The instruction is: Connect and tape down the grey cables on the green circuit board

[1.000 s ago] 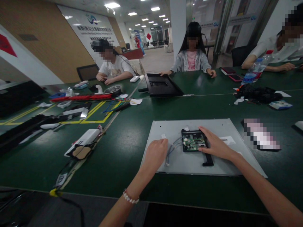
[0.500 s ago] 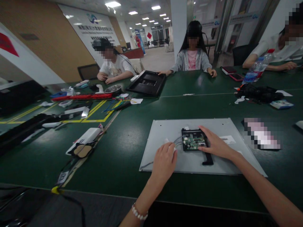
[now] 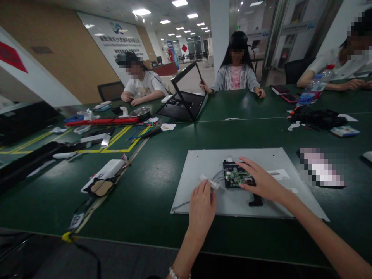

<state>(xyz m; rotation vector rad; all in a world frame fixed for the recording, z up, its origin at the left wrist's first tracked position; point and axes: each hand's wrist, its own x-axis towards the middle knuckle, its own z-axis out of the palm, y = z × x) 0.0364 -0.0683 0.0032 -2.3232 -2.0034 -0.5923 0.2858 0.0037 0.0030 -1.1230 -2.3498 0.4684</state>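
Observation:
A pale grey panel lies on the green table, with a green circuit board in a black bracket on top of it. My right hand rests over the right side of the board, thumb and fingers apart around the bracket's edge. Left of the board, my left hand has its fingers closed at a piece of clear tape beside the grey cables. The cables run from the board toward that hand, and one comes out at its left.
A phone lies right of the panel. To the left is a white battery-like pack with a cable. Across the table, a person's hand holds a black frame. Bottles and black cables are at far right.
My left hand has shifted slightly down, uncovering more tape. My right hand has moved a little left over the board. Across the table, the black frame has been lifted at an angle.

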